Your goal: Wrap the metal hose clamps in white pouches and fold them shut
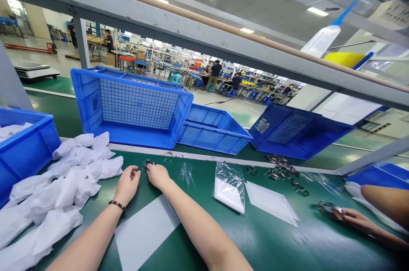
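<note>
A worker wearing a dark beaded bracelet on the left wrist is leaning both bare forearms over a green bench. The right hand is pinching a small metal ring piece, which is lying toward the far edge, left of center. Just to its left, the left hand is curling its fingers loosely; whether the fingertips are pressing together cannot be told. A pale flat sheet is lying nearer, partly beneath the right forearm. Another metal piece is resting just right of the pinched one, and slim clear plastic pieces are lying beyond the right wrist. White wrapped bundles are heaping up on the left beside a blue bin, while a clear bag with white contents and white sheets are lying to the right. Farther right, a cluster of metal parts is sitting before a tilted dark blue crate. At the right edge, a co-worker's hand is holding a metal fitting. A large blue crate is standing on its side across the far edge.
</note>
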A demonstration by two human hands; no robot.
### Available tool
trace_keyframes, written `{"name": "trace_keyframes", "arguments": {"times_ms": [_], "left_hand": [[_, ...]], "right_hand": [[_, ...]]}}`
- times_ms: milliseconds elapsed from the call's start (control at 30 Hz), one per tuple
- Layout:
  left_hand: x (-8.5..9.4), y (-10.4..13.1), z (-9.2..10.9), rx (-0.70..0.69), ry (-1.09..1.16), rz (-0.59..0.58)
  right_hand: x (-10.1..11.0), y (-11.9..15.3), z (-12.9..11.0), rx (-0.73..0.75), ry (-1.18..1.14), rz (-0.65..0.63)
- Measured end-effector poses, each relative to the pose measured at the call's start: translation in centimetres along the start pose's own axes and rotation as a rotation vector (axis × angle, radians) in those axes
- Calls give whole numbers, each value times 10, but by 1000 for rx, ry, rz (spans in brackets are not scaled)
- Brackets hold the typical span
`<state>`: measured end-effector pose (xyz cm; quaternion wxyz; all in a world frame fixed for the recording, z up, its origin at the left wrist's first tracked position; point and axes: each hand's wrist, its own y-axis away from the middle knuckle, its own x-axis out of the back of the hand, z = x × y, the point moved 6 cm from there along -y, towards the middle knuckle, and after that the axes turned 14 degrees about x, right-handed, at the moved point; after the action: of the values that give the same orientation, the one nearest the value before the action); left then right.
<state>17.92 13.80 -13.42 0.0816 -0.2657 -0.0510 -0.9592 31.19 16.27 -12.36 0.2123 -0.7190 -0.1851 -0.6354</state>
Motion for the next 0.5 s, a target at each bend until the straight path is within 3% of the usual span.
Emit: {"name": "trace_keyframes", "arguments": {"times_ms": [100, 167, 333, 433, 500], "left_hand": [[1, 0, -2, 80, 45, -62], [-2, 3, -1, 133, 67, -164], [-24, 26, 9, 242, 141, -594], [-32, 41, 20, 241, 244, -749], [-33, 49, 28, 222, 328, -773]], "right_hand": [[5, 13, -6, 104, 24, 4], [9, 28, -11, 177, 37, 13], [22, 72, -30, 377, 42, 64], [39, 100, -44, 507, -53, 273], [52, 117, -43, 472, -261, 473]]}}
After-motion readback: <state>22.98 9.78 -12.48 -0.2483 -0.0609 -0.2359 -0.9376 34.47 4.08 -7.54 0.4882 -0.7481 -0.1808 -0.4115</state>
